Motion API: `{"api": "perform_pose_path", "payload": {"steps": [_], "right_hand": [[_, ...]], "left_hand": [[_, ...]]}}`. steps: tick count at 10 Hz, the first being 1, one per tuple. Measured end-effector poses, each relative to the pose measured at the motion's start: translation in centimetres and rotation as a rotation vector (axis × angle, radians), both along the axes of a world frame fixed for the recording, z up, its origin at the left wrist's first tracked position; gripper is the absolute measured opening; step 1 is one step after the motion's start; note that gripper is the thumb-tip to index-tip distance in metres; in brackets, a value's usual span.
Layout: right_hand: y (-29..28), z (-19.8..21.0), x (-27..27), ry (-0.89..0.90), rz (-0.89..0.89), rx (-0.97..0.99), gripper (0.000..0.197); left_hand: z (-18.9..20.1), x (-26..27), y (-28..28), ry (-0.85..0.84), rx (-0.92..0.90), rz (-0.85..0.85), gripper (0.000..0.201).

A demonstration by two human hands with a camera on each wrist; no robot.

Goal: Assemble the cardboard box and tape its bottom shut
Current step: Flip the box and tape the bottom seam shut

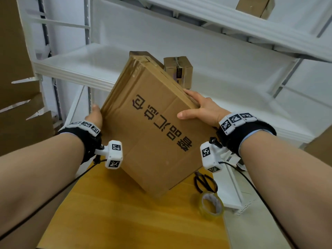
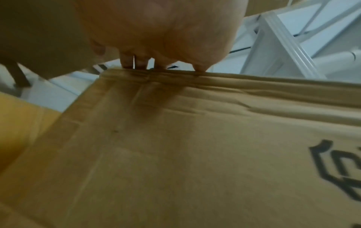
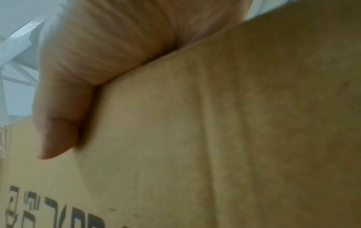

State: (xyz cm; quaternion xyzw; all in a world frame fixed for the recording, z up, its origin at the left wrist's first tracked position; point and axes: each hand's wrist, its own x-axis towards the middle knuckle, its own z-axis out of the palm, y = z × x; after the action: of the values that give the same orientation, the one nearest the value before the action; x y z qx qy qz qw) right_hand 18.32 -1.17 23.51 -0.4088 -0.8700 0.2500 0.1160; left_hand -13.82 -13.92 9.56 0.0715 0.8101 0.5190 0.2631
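A flattened brown cardboard box (image 1: 152,126) with black printed characters is held tilted in the air above the wooden table (image 1: 116,212). Its edges show several folded layers. My left hand (image 1: 94,116) grips the left edge, and in the left wrist view its fingertips (image 2: 126,61) curl onto the far rim of the cardboard (image 2: 195,154). My right hand (image 1: 199,108) holds the right edge with the thumb (image 3: 58,123) pressed flat on the printed face (image 3: 215,138); its fingers run along and behind that edge. A roll of clear tape (image 1: 212,206) lies on the table at the right.
Black scissors (image 1: 205,182) lie just beyond the tape roll. White metal shelving (image 1: 71,67) stands behind, with a small taped carton (image 1: 178,71) on it. More cardboard (image 1: 16,105) leans at the far left. Cables run along both forearms.
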Motion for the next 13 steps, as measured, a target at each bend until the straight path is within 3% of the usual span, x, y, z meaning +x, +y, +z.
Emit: {"api": "perform_pose_path", "payload": {"steps": [2, 3, 4, 5, 6, 7, 8, 9, 11, 12, 13], "right_hand": [[-0.4, 1.0, 2.1, 0.096, 0.005, -0.087, 0.098], [-0.9, 0.8, 2.1, 0.061, -0.011, -0.028, 0.102], [-0.6, -0.1, 1.8, -0.023, -0.011, 0.053, 0.107], [-1.4, -0.9, 2.1, -0.089, -0.015, 0.092, 0.103], [-1.7, -1.8, 2.4, -0.087, -0.025, 0.055, 0.101], [-1.1, -2.7, 2.4, -0.047, -0.031, -0.007, 0.105], [-0.9, -2.7, 2.3, -0.029, -0.018, -0.036, 0.108], [-1.1, -1.8, 2.2, -0.037, -0.007, -0.026, 0.105], [-0.6, -1.8, 1.7, -0.09, 0.027, -0.034, 0.107], [-0.9, -1.7, 1.4, -0.121, 0.041, 0.001, 0.106], [-1.5, -1.9, 0.7, -0.216, 0.076, 0.088, 0.102]], "left_hand": [[1.0, 0.2, -1.0, 0.034, 0.051, -0.076, 0.092], [1.4, 1.4, -1.1, 0.091, 0.045, -0.226, 0.065], [-0.8, 2.5, -1.3, 0.23, -0.257, -0.294, 0.043], [-5.4, 1.0, -1.0, 0.371, -0.466, -0.424, 0.045], [-4.9, 2.2, -1.2, 0.306, -0.404, -0.356, 0.048], [-2.8, 3.8, -1.2, 0.386, -0.449, -0.436, 0.029], [-1.4, 4.1, -1.7, 0.384, -0.434, -0.414, 0.028], [-2.5, 3.8, -1.4, 0.184, -0.27, -0.318, 0.036], [-3.2, 3.9, -1.7, 0.196, -0.271, -0.263, 0.035], [-5.2, 3.0, -1.3, -0.009, -0.045, -0.19, 0.043], [-8.2, 2.4, -0.9, -0.021, -0.128, -0.247, 0.06]]}}
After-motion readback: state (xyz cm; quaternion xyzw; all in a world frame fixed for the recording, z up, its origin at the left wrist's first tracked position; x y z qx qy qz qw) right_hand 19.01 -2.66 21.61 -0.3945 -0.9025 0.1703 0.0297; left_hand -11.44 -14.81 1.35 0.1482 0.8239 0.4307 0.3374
